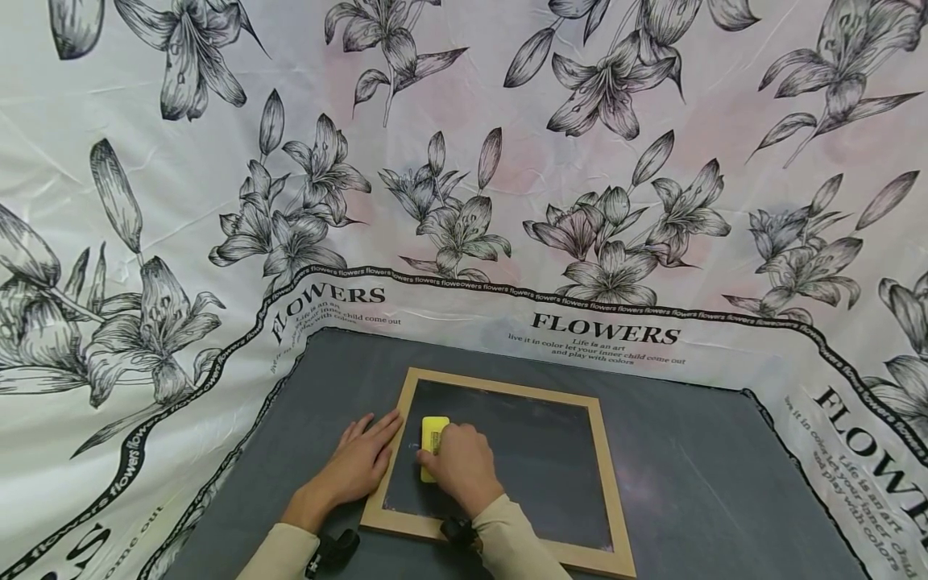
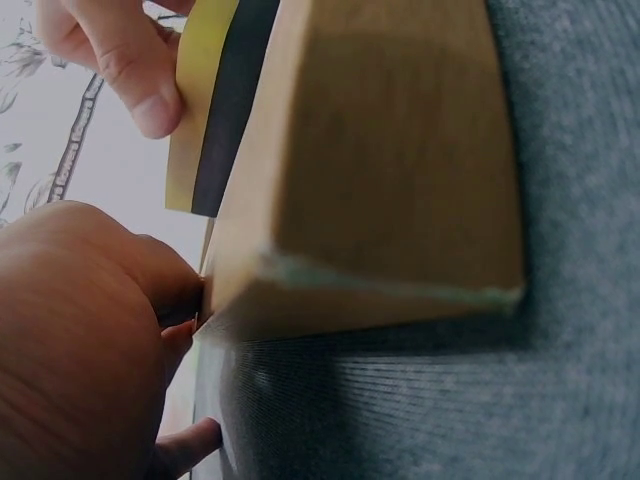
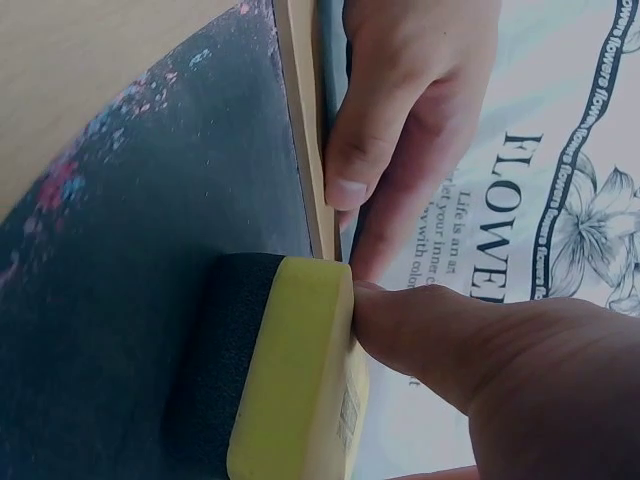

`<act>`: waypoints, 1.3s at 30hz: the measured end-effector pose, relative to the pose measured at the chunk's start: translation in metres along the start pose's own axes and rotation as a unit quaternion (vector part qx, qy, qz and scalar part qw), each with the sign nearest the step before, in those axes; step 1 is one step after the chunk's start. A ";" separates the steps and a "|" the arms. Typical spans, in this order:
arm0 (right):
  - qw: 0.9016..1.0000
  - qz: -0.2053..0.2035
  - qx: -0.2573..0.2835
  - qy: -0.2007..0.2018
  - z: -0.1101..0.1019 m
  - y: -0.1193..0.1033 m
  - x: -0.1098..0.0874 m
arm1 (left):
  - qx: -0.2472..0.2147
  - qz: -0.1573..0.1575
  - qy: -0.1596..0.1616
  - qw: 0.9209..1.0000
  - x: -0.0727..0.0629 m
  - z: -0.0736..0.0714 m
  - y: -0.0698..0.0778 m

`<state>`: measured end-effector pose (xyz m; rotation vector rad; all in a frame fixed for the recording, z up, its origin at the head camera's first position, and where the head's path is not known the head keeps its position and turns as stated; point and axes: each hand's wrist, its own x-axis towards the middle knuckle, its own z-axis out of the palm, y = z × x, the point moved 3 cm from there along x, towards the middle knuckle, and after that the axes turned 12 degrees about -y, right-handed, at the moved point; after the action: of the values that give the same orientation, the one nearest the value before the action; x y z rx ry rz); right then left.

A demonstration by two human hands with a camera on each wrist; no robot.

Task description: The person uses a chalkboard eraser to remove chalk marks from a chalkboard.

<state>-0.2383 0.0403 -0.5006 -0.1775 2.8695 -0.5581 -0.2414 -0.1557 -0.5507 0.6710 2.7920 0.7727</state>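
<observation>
A wood-framed chalkboard (image 1: 536, 459) lies flat on the grey-covered table. My right hand (image 1: 467, 463) grips a yellow eraser (image 1: 433, 431) near the board's left side. In the right wrist view, the black felt underside of the eraser (image 3: 300, 370) faces the dark board surface, and the thumb presses along its yellow body. My left hand (image 1: 355, 461) rests on the left edge of the wooden frame, its fingers stretched out. The left wrist view shows that hand (image 2: 80, 340) beside the frame corner (image 2: 390, 170).
Pink, white and blue chalk dust (image 3: 65, 185) lines the board's inner edge. A dark grey cloth (image 1: 696, 475) covers the table around the board. White flower-printed fabric (image 1: 464, 201) rises behind and at the sides. Black wrist straps (image 1: 458, 530) are on both arms.
</observation>
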 end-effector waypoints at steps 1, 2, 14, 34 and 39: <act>1.000 0.000 0.000 0.000 0.000 -0.001 0.000 | 0.000 0.000 0.000 1.000 0.000 0.000 0.000; 1.000 0.000 0.000 0.000 0.000 -0.002 0.000 | 0.001 0.000 -0.001 1.000 0.000 0.000 0.000; 1.000 0.003 0.006 -0.002 0.002 -0.010 0.002 | 0.002 -0.005 -0.007 1.000 0.001 0.001 -0.001; 1.000 0.009 0.007 -0.006 0.001 -0.008 0.002 | -0.005 -0.007 -0.005 1.000 0.000 -0.001 0.002; 1.000 0.012 0.008 -0.004 -0.001 -0.004 0.002 | 0.002 -0.008 -0.008 1.000 0.000 0.000 0.000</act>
<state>-0.2399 0.0366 -0.4980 -0.1425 2.8534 -0.5754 -0.2414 -0.1553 -0.5508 0.6515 2.7825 0.7563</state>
